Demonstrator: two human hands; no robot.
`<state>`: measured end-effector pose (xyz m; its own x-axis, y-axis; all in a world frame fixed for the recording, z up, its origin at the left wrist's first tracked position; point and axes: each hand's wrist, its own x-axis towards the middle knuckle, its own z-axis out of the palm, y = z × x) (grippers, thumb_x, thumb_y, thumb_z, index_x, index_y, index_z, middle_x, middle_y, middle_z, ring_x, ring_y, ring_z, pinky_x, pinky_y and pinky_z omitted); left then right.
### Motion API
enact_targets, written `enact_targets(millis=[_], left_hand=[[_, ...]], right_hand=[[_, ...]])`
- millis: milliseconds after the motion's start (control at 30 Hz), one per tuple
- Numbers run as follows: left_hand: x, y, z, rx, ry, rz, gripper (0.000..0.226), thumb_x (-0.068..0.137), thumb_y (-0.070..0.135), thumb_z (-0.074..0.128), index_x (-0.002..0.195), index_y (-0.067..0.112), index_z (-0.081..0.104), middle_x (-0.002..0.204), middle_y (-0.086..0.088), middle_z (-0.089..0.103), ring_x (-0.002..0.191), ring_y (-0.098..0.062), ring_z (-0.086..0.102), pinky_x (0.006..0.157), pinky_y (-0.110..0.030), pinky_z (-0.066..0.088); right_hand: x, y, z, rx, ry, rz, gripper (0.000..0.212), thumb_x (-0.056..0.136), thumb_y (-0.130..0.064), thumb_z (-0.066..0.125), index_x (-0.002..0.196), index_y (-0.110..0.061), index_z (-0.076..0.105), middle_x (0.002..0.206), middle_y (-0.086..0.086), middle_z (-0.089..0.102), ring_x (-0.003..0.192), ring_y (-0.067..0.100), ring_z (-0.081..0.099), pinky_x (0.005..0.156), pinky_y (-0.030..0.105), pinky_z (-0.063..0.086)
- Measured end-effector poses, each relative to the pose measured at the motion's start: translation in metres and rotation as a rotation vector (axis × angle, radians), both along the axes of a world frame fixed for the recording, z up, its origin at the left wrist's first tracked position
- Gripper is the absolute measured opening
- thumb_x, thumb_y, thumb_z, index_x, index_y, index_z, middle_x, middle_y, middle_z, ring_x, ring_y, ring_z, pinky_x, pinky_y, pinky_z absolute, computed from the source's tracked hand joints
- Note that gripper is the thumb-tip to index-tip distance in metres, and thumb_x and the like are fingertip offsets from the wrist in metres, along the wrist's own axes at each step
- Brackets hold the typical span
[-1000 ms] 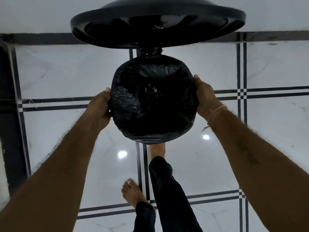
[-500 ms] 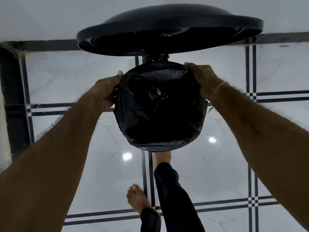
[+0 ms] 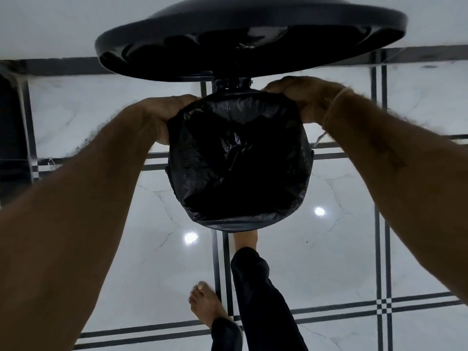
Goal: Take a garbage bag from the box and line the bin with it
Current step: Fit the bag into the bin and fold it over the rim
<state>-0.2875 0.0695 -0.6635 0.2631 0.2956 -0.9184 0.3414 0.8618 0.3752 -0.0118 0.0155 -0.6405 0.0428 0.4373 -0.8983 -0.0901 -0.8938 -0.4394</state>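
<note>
A black garbage bag [image 3: 238,163] lines the round pedal bin, its edge folded over the rim all around and its crumpled inside sagging into the bin. The bin's black lid [image 3: 250,39] stands raised behind it on its hinge. My left hand [image 3: 162,115] grips the bag's edge at the rim's far left. My right hand [image 3: 301,97] grips the edge at the far right, close to the hinge. The bin's body is hidden under the bag. The box is not in view.
The bin stands on a glossy white marble floor [image 3: 101,249] with dark inlay lines. One bare foot [image 3: 245,240] presses at the bin's front base, the other foot [image 3: 207,307] rests nearer. A dark upright object [image 3: 12,138] stands at the left edge.
Both hands have slid along the rim from the bin's sides toward the far edge near the hinge, pulling the bag's edge down there. The view has tilted closer.
</note>
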Motion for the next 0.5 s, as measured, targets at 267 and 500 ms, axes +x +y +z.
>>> enact_targets(millis=[267, 500], left_hand=[[-0.034, -0.041, 0.002, 0.114, -0.104, 0.257, 0.046, 0.095, 0.050, 0.066, 0.124, 0.016, 0.074, 0.107, 0.001, 0.073, 0.092, -0.013, 0.073, 0.076, -0.033, 0.061], [-0.051, -0.068, -0.003, 0.196, -0.220, 0.178, 0.057, 0.103, 0.050, 0.049, 0.145, 0.011, 0.057, 0.141, -0.014, 0.063, 0.109, -0.025, 0.071, 0.079, -0.040, 0.062]], right_hand=[[0.008, -0.053, -0.006, 0.245, 0.021, -0.142, 0.029, 0.105, -0.028, 0.057, 0.086, -0.011, 0.071, 0.073, 0.000, 0.075, 0.066, 0.013, 0.073, 0.066, 0.028, 0.060], [0.013, -0.073, -0.006, 0.134, 0.070, -0.171, 0.046, 0.100, -0.050, 0.062, 0.117, -0.009, 0.075, 0.114, 0.010, 0.080, 0.105, 0.024, 0.078, 0.081, 0.034, 0.064]])
